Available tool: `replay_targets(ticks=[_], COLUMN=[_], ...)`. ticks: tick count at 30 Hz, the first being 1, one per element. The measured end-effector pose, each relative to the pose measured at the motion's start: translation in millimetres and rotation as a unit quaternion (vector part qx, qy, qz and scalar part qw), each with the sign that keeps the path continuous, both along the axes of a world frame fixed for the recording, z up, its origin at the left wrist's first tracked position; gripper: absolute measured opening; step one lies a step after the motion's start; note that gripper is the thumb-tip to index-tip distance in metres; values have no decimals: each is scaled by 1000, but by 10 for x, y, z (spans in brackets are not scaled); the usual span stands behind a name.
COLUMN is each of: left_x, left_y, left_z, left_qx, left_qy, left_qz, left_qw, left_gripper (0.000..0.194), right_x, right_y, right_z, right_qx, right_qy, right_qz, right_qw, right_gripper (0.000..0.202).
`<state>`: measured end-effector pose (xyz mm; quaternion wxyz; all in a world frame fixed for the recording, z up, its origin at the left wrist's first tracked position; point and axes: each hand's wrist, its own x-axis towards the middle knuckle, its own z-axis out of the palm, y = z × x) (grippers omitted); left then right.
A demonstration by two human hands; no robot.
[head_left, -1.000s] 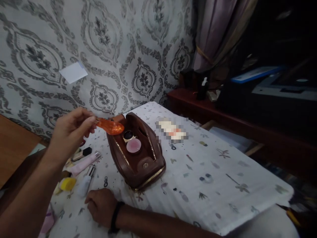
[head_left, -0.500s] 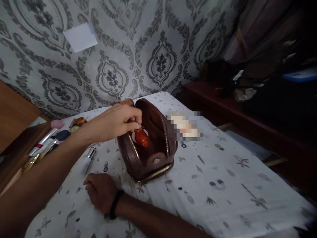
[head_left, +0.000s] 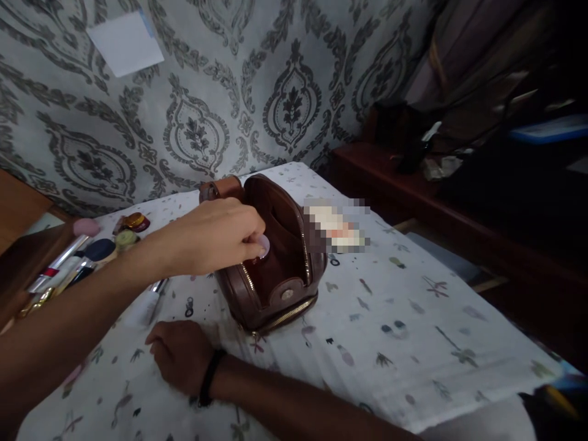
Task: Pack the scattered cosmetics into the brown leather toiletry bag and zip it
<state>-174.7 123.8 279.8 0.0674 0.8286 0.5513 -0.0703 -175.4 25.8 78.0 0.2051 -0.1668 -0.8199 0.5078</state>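
On the patterned sheet sits a dark brown leather bag (head_left: 275,303), its zipped mouth wide apart. My left hand (head_left: 220,236) is over the left side of that mouth, thumb and fingers pinched on a small item with a rounded pale lilac part (head_left: 263,246). A bit of reddish orange shows below the fingertips; the rest of the item is hidden. My right hand (head_left: 181,358), with a black band at the wrist, rests on the sheet in front of the bag, fingers curled in with nothing visible in them. A pale brush (head_left: 143,306) with a silver part lies close to it.
Left of the bag lie several cosmetics: a pink sponge-like tip (head_left: 86,228), a dark round compact (head_left: 100,248) and a gold-topped jar (head_left: 136,221). A blurred-out item (head_left: 335,226) is right of the bag. Patterned wall (head_left: 202,92) stands behind; dark red furniture (head_left: 367,174) at right.
My left hand has turned and sits slightly lower at the bag's mouth; the orange item that hung from its fingers is mostly hidden now. The right hand keeps its place; the view has shifted.
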Motion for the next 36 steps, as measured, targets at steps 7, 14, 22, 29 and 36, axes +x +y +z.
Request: replay_targets(ticks=[7,14,22,29,36], left_x=[162,202,260,318,416], left_y=[-76,-15,143,230,325], left_z=[-85,-63,-18,-50,-148], left_qx=[-27,-68,-196,-239,-303], left_qy=[107,151,147,185,162], left_qz=[-40,-77,-78,-75,18], left_qw=[993,983,966,950,939], left_gripper=[22,16,13,10,12], right_x=[37,30,25,2,0], right_y=[18,19,10,11,-7], right_z=[94,77,58,49,33], right_qx=[-9,-1,17,19,31], right_qy=[2,16,18,14,31], right_qz=[3,-5,-6,-3,-14], right_qw=[1000,1000,1000,1000,999], right_gripper=[23,20,22,22,22])
